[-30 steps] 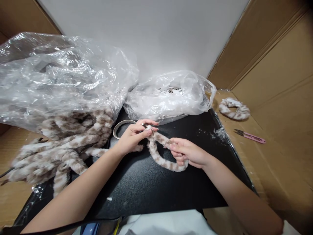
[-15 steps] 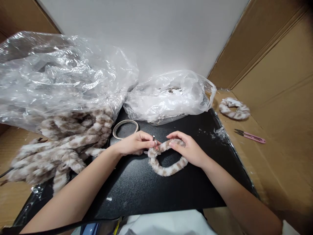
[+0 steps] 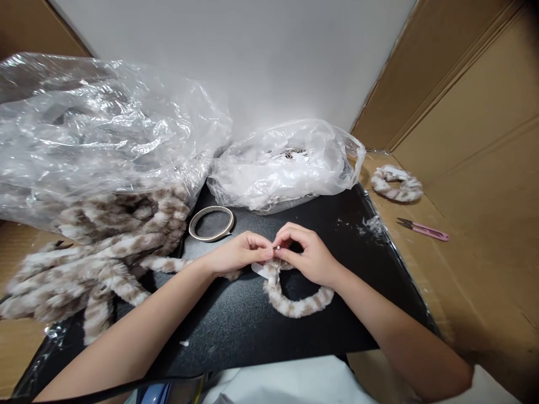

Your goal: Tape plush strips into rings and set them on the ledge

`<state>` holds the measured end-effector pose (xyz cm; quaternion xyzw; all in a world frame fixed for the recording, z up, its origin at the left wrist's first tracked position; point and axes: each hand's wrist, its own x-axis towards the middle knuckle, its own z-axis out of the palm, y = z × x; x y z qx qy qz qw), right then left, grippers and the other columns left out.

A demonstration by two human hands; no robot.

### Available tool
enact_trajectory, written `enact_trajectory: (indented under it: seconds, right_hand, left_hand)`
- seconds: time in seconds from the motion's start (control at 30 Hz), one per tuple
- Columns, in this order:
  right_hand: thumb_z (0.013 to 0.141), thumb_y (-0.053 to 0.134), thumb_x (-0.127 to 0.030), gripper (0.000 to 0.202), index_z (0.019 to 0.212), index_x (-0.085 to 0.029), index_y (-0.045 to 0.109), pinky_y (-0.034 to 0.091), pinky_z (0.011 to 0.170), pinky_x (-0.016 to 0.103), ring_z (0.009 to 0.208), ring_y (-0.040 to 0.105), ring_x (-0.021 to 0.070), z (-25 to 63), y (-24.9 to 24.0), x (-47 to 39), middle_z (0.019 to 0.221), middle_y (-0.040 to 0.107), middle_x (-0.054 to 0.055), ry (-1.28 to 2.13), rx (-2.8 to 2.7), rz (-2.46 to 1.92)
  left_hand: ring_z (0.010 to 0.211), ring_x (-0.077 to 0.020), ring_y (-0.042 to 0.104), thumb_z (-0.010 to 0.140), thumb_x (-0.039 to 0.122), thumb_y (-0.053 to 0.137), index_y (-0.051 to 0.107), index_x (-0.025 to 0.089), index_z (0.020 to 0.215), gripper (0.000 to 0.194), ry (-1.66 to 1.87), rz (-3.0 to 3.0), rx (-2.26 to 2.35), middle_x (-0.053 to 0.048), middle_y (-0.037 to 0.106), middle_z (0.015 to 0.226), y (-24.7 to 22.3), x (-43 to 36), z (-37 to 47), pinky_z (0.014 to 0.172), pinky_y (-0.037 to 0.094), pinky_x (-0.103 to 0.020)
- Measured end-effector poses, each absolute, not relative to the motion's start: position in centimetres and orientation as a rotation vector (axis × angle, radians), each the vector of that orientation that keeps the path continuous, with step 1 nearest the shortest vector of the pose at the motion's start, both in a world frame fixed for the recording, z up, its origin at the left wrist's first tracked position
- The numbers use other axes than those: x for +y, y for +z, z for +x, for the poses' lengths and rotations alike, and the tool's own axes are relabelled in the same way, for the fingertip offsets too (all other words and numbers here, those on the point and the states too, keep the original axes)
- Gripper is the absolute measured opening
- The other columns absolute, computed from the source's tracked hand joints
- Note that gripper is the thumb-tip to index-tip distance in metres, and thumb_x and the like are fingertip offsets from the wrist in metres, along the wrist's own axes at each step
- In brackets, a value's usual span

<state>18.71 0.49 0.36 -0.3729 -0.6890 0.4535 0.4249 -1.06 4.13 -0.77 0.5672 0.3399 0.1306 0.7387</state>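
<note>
A fluffy white-and-brown band, curved into a ring, lies on the black tabletop with its upper end under my fingers. My left hand is closed in a pinch where the ring's ends meet. Opposite it, fingertips nearly touching, my right hand pinches at the same spot. Between the fingertips shows a small thin dark piece with a white tip; its exact kind is hard to make out. A white tag sticks out below my left fingers.
A heap of similar fluffy bands spills from a clear plastic bag at left. Behind my hands are a roll of tape and another plastic bag. On cardboard at right lie a finished-looking fluffy ring and pink thread snips.
My right hand has moved from the ring's right upper side to the left, meeting my left fingertips at the small dark piece. The ring has shifted slightly down and right in view.
</note>
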Motion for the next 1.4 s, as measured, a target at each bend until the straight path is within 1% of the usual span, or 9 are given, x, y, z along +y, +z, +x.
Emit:
enact_trajectory:
  seconds: [0.17,0.3,0.5,0.73,0.93,1.17,1.23,1.33,1.4]
  right_hand:
    - [0.085,0.065,-0.024,0.003,0.086,-0.021,0.066,0.049,0.077,0.032,0.081,0.063,0.0169,18.8,0.3,0.3,0.083,0.068,0.002,1.177,-1.574,-1.027]
    - [0.085,0.065,-0.029,0.007,0.087,-0.022,0.065,0.051,0.077,0.032,0.080,0.064,0.0173,18.8,0.3,0.0,0.083,0.068,0.002,1.187,-1.541,-1.048]
    - [0.075,0.075,-0.027,0.032,0.104,-0.024,0.061,0.051,0.081,0.031,0.087,0.064,0.0172,19.1,0.7,-0.1,0.094,0.068,0.002,1.183,-1.690,-1.038]
    - [0.074,0.074,-0.020,0.023,0.095,-0.022,0.065,0.052,0.080,0.031,0.082,0.067,0.0165,19.3,1.1,-0.1,0.085,0.070,0.000,1.237,-1.609,-1.062]
    - [0.072,0.076,-0.026,0.021,0.090,-0.022,0.065,0.054,0.078,0.031,0.082,0.067,0.0172,18.7,0.7,-0.2,0.086,0.069,0.002,1.271,-1.460,-1.025]
    - [0.070,0.079,-0.030,0.041,0.107,-0.024,0.062,0.049,0.087,0.035,0.094,0.063,0.0209,20.9,1.3,0.3,0.102,0.068,0.004,1.184,-1.734,-1.153]
    - [0.071,0.078,-0.030,0.036,0.104,-0.023,0.064,0.047,0.083,0.034,0.089,0.062,0.0208,22.0,1.5,0.5,0.097,0.068,0.003,1.187,-1.891,-1.258]
    - [0.083,0.066,-0.036,0.020,0.095,-0.020,0.064,0.044,0.063,0.025,0.065,0.057,0.0134,23.2,1.6,0.7,0.072,0.061,-0.002,1.454,-1.810,-1.253]
    - [0.086,0.061,-0.044,0.026,0.091,-0.018,0.063,0.037,0.050,0.021,0.051,0.046,0.0086,23.7,1.7,0.9,0.059,0.050,-0.005,1.682,-1.633,-1.167]
  left_hand:
    - [0.068,-0.0105,0.053,0.072,0.043,0.078,0.072,0.012,0.086,0.034,0.244,1.099,0.632,-0.003,0.064,0.075,-0.5,3.9,-0.8,0.065,0.042,-0.020]
    - [0.064,-0.0092,0.053,0.072,0.035,0.079,0.072,0.012,0.084,0.027,0.279,1.079,0.658,-0.001,0.063,0.071,-0.3,3.6,-0.5,0.062,0.041,-0.019]
    - [0.058,-0.0069,0.045,0.073,0.034,0.078,0.068,0.011,0.073,0.025,0.359,1.105,0.678,0.002,0.057,0.063,-0.5,3.6,-0.4,0.057,0.036,-0.018]
    - [0.063,-0.0081,0.051,0.072,0.030,0.078,0.069,0.012,0.084,0.023,0.307,1.098,0.662,0.000,0.063,0.072,0.0,3.4,-0.1,0.062,0.038,-0.019]
    - [0.063,-0.0090,0.049,0.075,0.029,0.075,0.068,0.012,0.079,0.019,0.343,1.230,0.688,0.001,0.062,0.070,0.2,3.1,0.0,0.063,0.038,-0.020]
    - [0.070,-0.0114,0.056,0.071,0.039,0.079,0.072,0.014,0.080,0.028,0.514,1.156,0.746,-0.001,0.067,0.077,-0.3,3.1,0.1,0.070,0.044,-0.022]
    - [0.074,-0.0131,0.060,0.066,0.044,0.082,0.072,0.014,0.081,0.034,0.626,1.091,0.778,-0.003,0.070,0.082,-0.8,3.2,-0.1,0.074,0.047,-0.024]
    - [0.070,-0.0130,0.061,0.061,0.046,0.085,0.073,0.014,0.077,0.038,0.672,1.060,0.783,-0.004,0.071,0.077,-1.3,3.6,-0.6,0.071,0.048,-0.024]
    - [0.066,-0.0126,0.060,0.059,0.047,0.086,0.074,0.013,0.074,0.039,0.612,1.084,0.721,-0.004,0.070,0.071,-1.3,3.7,-1.1,0.066,0.047,-0.023]
